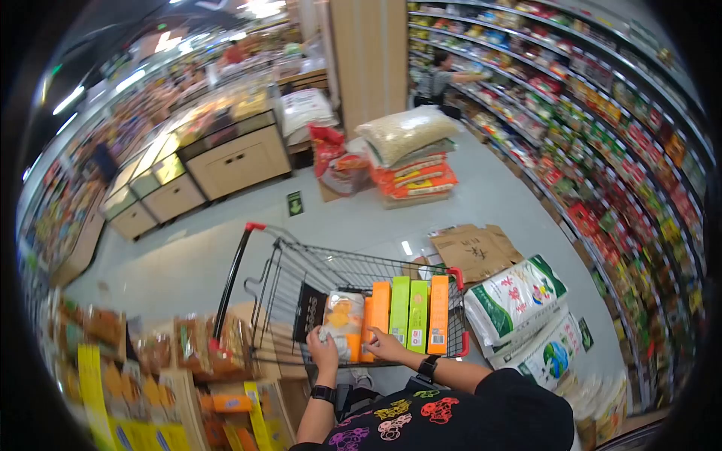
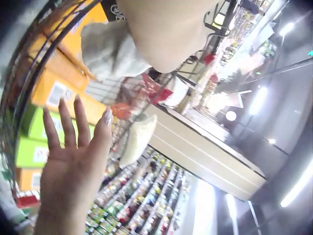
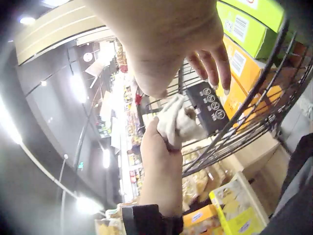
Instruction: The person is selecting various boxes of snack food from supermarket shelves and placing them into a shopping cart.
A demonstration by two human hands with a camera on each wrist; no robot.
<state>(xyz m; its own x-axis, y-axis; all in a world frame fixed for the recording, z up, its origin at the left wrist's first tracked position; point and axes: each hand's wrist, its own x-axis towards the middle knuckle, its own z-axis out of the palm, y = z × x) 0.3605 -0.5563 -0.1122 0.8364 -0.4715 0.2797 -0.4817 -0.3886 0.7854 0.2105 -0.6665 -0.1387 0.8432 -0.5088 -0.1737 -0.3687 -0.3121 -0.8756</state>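
My left hand grips the near end of a pale plastic package with a yellow-orange print, inside a black wire shopping cart. In the right wrist view, the left hand bunches the whitish wrapping in its fingers. My right hand hovers beside it with fingers extended, over the orange boxes. The left wrist view shows the right hand spread and holding nothing. Green boxes and another orange box stand upright toward the cart's right end.
A black panel with white symbols stands at the basket's left. Rice sacks lie to the right, near flattened cardboard. More sacks are stacked ahead. Packed shelves line the right; bagged goods sit at left.
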